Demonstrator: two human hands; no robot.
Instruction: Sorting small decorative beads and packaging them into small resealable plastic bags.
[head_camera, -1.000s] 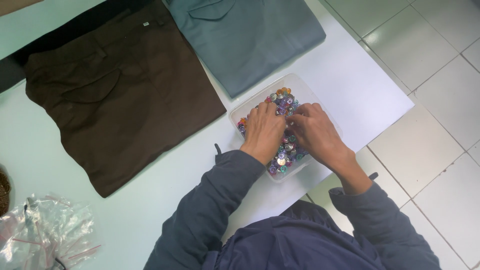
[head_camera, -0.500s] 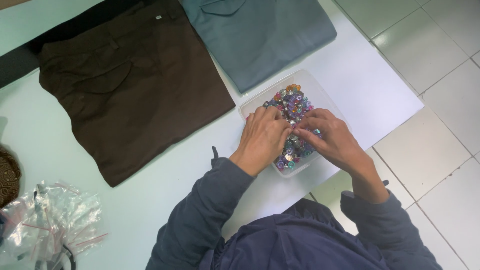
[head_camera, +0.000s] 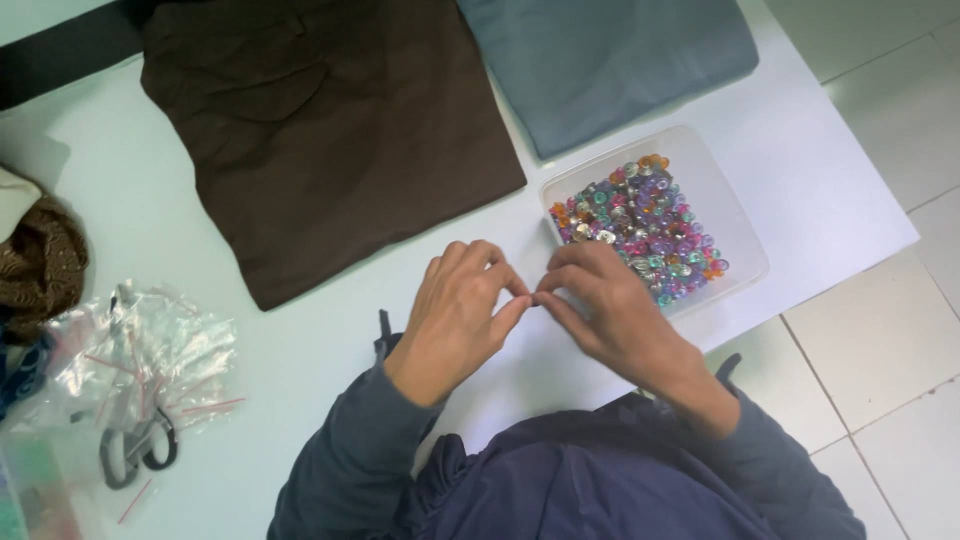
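My left hand (head_camera: 460, 315) and my right hand (head_camera: 605, 310) meet fingertip to fingertip over the pale table, just left of a clear plastic tray (head_camera: 735, 215) filled with many small colourful beads (head_camera: 640, 225). Both hands pinch something tiny between thumb and fingers where they touch; it is too small to tell what it is. The right hand's knuckles overlap the tray's near left corner. I wear dark blue sleeves.
A folded brown garment (head_camera: 320, 130) lies at the back centre and a folded grey-blue one (head_camera: 610, 50) beside it. Small clear plastic bags (head_camera: 150, 360) with scissors (head_camera: 135, 455) lie at the left. A brown knitted item (head_camera: 40, 270) sits at the far left. The table edge and tiled floor (head_camera: 880, 370) are at right.
Both hands have come out of the bead tray and moved left, onto the table in front of it, fingertips now pinched together. The beads are now uncovered.
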